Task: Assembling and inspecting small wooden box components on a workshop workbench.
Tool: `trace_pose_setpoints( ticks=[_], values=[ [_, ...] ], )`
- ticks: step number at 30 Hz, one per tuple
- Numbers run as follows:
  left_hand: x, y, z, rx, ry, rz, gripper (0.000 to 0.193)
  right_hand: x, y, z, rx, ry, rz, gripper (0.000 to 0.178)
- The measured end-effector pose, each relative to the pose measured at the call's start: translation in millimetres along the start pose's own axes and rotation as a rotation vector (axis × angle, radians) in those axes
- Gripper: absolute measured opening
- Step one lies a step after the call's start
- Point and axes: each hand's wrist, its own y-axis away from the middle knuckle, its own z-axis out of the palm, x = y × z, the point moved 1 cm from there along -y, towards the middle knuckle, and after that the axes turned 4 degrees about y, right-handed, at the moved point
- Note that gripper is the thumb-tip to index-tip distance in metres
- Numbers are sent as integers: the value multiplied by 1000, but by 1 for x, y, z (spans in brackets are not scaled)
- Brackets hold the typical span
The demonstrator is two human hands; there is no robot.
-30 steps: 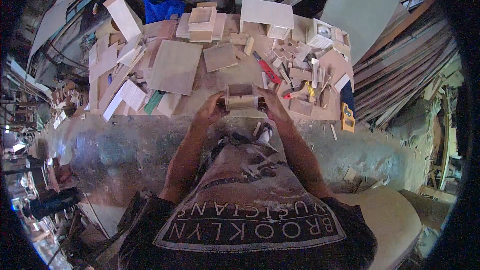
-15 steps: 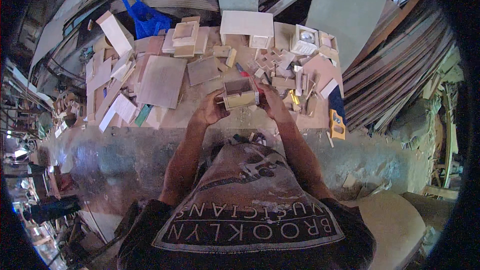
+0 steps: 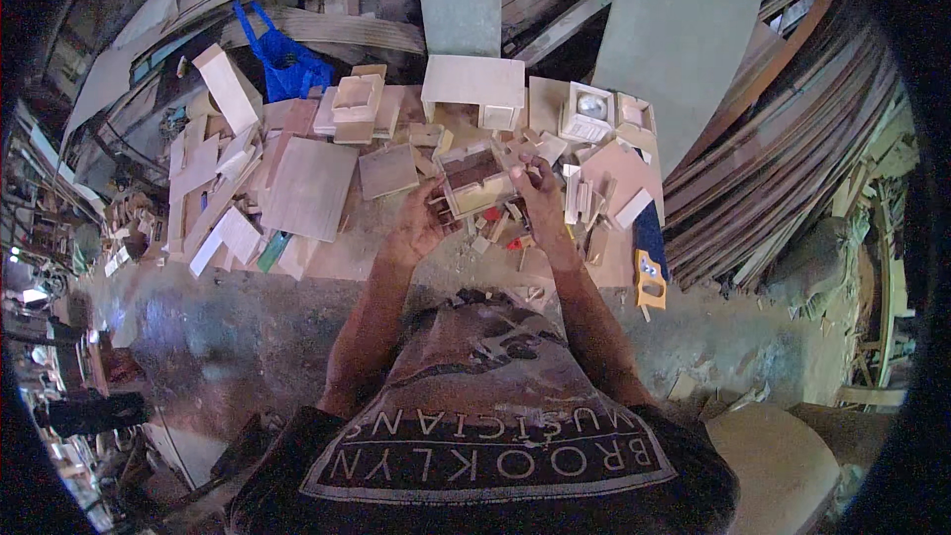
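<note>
In the head view, a small open-topped wooden box (image 3: 479, 200) is held at a slight tilt over the middle of the workbench (image 3: 365, 228). Its left end is gripped by the left hand (image 3: 420, 225), the fingers curled around it. Its right end is touched by the right hand (image 3: 540, 200), fingers partly bent; whether it is gripped there cannot be told. A yellow-handled saw (image 3: 650, 279) is seen at the bench's right edge.
</note>
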Motion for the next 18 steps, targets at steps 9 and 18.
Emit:
trace_pose_setpoints(
  ticks=[9, 18],
  values=[
    [19, 8, -3, -4, 53, 14, 43, -33, 16, 19, -119, -60, -173, 42],
    [35, 21, -35, 6, 165, 5, 42, -33, 40, 44, -206, -159, -244, 48]
  ],
)
